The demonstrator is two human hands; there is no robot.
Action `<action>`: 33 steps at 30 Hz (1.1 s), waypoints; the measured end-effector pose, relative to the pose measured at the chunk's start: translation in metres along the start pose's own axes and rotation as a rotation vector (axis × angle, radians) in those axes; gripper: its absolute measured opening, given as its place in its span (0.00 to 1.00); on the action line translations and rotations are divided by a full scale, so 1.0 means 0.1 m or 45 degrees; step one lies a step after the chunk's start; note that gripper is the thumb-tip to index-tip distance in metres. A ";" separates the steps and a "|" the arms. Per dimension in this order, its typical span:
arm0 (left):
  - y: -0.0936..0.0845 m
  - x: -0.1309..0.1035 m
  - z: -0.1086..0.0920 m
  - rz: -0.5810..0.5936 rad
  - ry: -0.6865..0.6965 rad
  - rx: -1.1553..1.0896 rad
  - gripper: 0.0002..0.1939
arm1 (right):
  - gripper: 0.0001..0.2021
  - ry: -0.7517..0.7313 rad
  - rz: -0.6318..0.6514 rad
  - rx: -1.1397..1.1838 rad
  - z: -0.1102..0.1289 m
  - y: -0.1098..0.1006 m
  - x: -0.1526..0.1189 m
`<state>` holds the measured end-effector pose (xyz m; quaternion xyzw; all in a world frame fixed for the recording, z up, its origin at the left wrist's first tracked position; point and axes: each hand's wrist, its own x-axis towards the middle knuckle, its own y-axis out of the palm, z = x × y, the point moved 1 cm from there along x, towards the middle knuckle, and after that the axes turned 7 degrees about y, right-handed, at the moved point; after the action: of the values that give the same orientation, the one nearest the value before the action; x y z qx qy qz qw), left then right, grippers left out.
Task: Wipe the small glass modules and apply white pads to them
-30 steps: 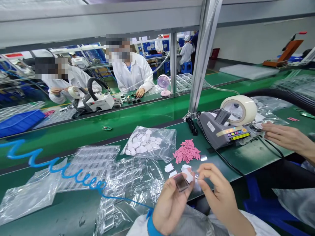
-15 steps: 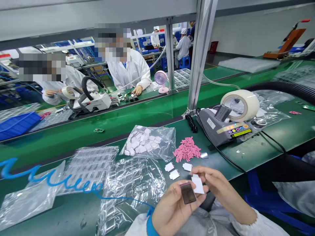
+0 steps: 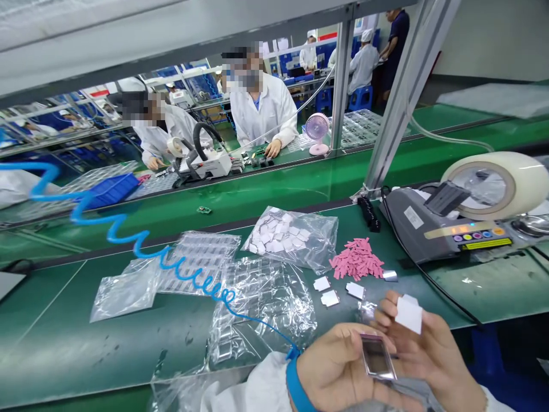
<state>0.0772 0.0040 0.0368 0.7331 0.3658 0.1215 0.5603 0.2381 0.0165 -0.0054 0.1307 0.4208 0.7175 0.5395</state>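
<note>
My left hand (image 3: 334, 366), with a blue wrist strap (image 3: 299, 384), is closed round the edges of a small display screen (image 3: 378, 357) whose dark face points up. Beside it my right hand (image 3: 446, 349) pinches a white tabbed piece (image 3: 409, 315), held up just off the screen's upper right. A crumpled clear film (image 3: 367, 311) shows by the right fingertips. Beyond the hands lie three similar white tabbed pieces, the nearest a white piece (image 3: 330, 298). Behind these is a heap of pink strips (image 3: 358, 258), with a small silvery piece (image 3: 390, 276) at its edge.
A clear bag (image 3: 319, 243) holds many white pieces. Clear blister trays (image 3: 266, 303) lie left, under the strap's coiled blue cord (image 3: 146, 237). On the right stands a tape dispenser (image 3: 416, 229) with its black cable. Co-workers sit across the green bench behind a metal post (image 3: 394, 97).
The view has swung left, so the bench things sit further right. My right hand has drawn the white piece up and away from the screen; my left hand still holds the screen.
</note>
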 end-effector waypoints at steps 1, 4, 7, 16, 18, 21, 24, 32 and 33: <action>0.00 -0.01 0.00 -0.003 -0.034 -0.009 0.23 | 0.14 -0.066 -0.058 -0.091 0.07 0.01 0.01; -0.01 -0.03 0.03 -0.007 -0.070 -0.052 0.23 | 0.18 -0.292 -0.239 -0.448 0.31 0.07 0.00; -0.05 -0.02 0.08 -0.044 -0.080 -0.078 0.24 | 0.15 -0.545 -0.138 -0.850 0.50 0.21 -0.07; -0.04 0.01 0.13 -0.152 -0.136 -0.030 0.23 | 0.10 -0.913 0.587 -1.897 0.69 0.54 -0.22; -0.04 0.01 0.12 -0.144 -0.149 -0.049 0.22 | 0.10 -0.904 0.604 -1.970 0.68 0.55 -0.22; -0.03 0.02 0.13 -0.146 -0.189 -0.059 0.19 | 0.10 -0.901 0.679 -2.001 0.64 0.56 -0.21; -0.01 0.02 0.13 -0.157 -0.235 -0.071 0.19 | 0.10 -0.888 0.685 -2.002 0.62 0.61 -0.22; 0.08 -0.01 0.05 -0.183 0.155 0.027 0.20 | 0.07 -0.987 0.314 -2.254 0.52 0.82 -0.39; 0.09 -0.01 0.05 -0.167 0.170 0.062 0.21 | 0.06 -0.997 0.233 -2.249 0.48 0.83 -0.42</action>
<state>0.0827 -0.0012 0.0435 0.7113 0.4524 0.1242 0.5234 0.2299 -0.0039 0.0968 -0.0596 -0.4910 0.7198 0.4871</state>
